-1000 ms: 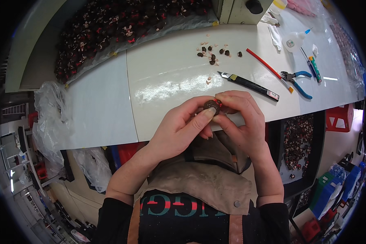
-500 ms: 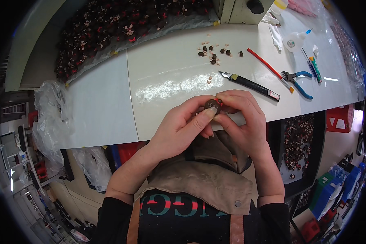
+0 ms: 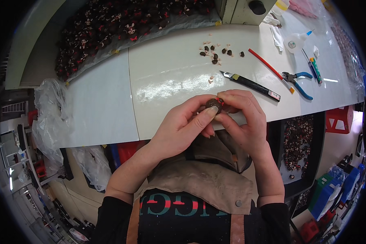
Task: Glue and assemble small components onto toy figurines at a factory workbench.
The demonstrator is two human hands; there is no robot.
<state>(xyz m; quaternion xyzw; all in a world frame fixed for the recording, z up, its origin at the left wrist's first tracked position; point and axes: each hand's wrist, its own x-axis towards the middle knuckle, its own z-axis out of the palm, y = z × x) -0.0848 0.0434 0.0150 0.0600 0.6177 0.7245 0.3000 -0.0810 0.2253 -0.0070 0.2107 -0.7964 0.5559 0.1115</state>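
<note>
Just over the table's near edge, a small round dark brown figurine point(image 3: 212, 105) with a bit of red on its far right side is held between both hands. My left hand point(image 3: 188, 120) is closed round it, the thumb pressed on its brown face. The fingertips of my right hand point(image 3: 244, 116) pinch at its red part; some of those fingers are hidden. Beyond the hands lies a black craft knife point(image 3: 254, 86), blade out to the left. Several small dark brown pieces point(image 3: 215, 57) and pale pink bits point(image 3: 211, 79) are scattered farther up the table.
A red paintbrush point(image 3: 268, 65), blue-handled pliers point(image 3: 299, 83), a green tool point(image 3: 315, 71) and a white squeeze bottle point(image 3: 295, 42) lie to the right. Many figurines point(image 3: 122, 30) fill the back left shelf; more lie in a dark bin point(image 3: 299, 142) below right. Clear plastic bags point(image 3: 53, 116) hang at left.
Both hands keep their grip on the figurine, which has turned very slightly. The table things appear shifted a few pixels to the right.
</note>
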